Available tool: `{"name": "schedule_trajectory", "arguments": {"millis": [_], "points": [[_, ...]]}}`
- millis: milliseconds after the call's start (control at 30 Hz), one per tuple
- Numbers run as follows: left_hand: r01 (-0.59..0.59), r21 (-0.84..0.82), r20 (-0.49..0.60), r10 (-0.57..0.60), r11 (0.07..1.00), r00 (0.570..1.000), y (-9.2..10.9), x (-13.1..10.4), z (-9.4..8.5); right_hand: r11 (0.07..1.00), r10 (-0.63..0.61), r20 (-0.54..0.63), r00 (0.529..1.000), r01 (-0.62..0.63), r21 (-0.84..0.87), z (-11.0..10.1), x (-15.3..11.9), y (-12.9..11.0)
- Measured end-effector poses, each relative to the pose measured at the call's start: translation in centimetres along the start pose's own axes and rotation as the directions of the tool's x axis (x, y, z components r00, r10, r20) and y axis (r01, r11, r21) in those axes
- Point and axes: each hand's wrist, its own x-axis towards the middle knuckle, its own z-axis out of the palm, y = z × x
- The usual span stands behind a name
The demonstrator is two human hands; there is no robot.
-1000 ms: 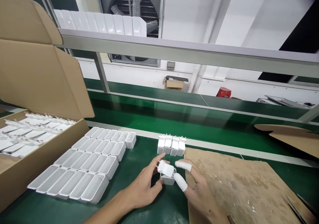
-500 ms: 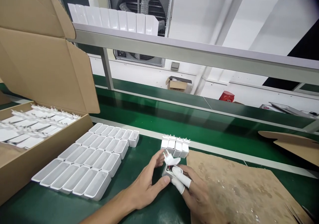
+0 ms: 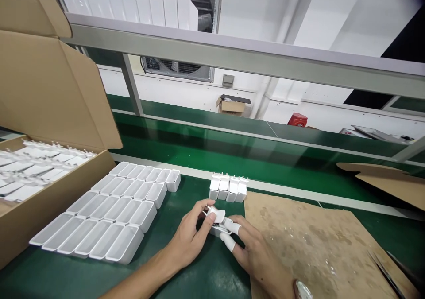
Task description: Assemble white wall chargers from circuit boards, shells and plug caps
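Between my hands is a white plug adapter (image 3: 218,217) with its pronged cap tilted off the casing; dark parts show in the gap. My left hand (image 3: 189,232) pinches the pronged cap between thumb and fingers. Fingers of my right hand (image 3: 252,250), with white finger cots on them, grip the white casing from the right side. Just beyond them, a short row of white plug adapters (image 3: 229,188) stands with prongs at the top. To the left, rows of open white casings (image 3: 99,215) lie on the green table.
An open cardboard box (image 3: 66,188) at the left holds white plug parts. A stained brown cardboard sheet (image 3: 299,241) covers the right side, with tweezers (image 3: 385,272) on its edge. Behind runs a green conveyor belt (image 3: 186,150) beneath a metal shelf rail (image 3: 249,53).
My left hand has closed from spread fingers onto the pronged cap, which now sits lower and more tilted. The view has shifted slightly, and a wristwatch now shows on my right wrist.
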Motion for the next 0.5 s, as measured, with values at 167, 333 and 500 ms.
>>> {"name": "schedule_trajectory", "arguments": {"millis": [167,333,500], "points": [[0.026,0.054,-0.001,-0.026,0.998,1.0,-0.1,-0.08,-0.01,0.975,0.169,-0.059,0.984,-0.158,0.153,-0.02,-0.4,0.26],[0.038,0.056,0.008,-0.038,0.998,0.999,-0.24,0.0,-0.23,0.989,0.019,0.037,0.999,-0.024,0.147,-0.15,-0.18,0.14],[-0.24,-0.008,0.043,0.24,0.971,0.97,-0.63,-0.39,0.16,0.702,0.386,0.036,0.922,-0.319,0.637,-0.06,0.51,-0.26]]}}
